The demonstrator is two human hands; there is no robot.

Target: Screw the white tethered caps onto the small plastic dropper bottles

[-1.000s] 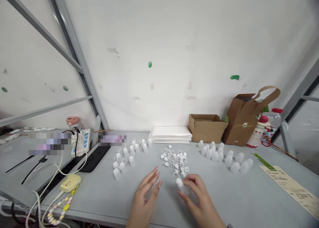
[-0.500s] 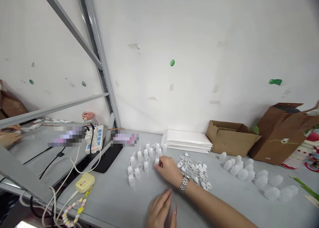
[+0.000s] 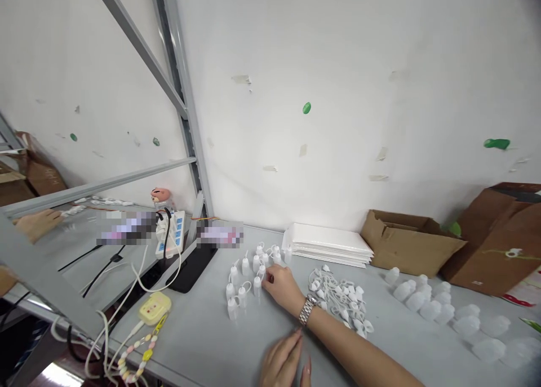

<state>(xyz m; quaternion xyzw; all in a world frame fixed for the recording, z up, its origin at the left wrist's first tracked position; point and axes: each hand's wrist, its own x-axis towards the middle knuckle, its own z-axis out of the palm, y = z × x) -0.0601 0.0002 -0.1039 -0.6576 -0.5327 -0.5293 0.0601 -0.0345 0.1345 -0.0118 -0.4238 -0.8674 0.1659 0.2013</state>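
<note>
Small white squeeze bottles (image 3: 233, 307) with looped cap straps stand upright in a cluster on the grey table. My right hand (image 3: 282, 285), with a metal watch (image 3: 307, 309) on its wrist, is at the cluster's right side. Its fingers are closed in a pinch at a capped bottle (image 3: 262, 271), partly hidden by the fingertips. My left hand (image 3: 284, 360) rests low at the front edge of the view, fingers stretched out, holding nothing visible. A pile of loose white caps with straps (image 3: 338, 297) lies right of my right hand.
Uncapped translucent bottles (image 3: 431, 310) lie at the right. Behind are a stack of white flat packages (image 3: 329, 241) and an open cardboard box (image 3: 408, 246). At left are a black phone (image 3: 194, 268), a yellow case (image 3: 155, 308), cables and a metal frame (image 3: 192, 122). Another person's hand (image 3: 40, 223) is at far left.
My right hand has moved left with the capped bottle, bringing it up against the standing cluster. My left hand stays low. The whole view has shifted slightly left.
</note>
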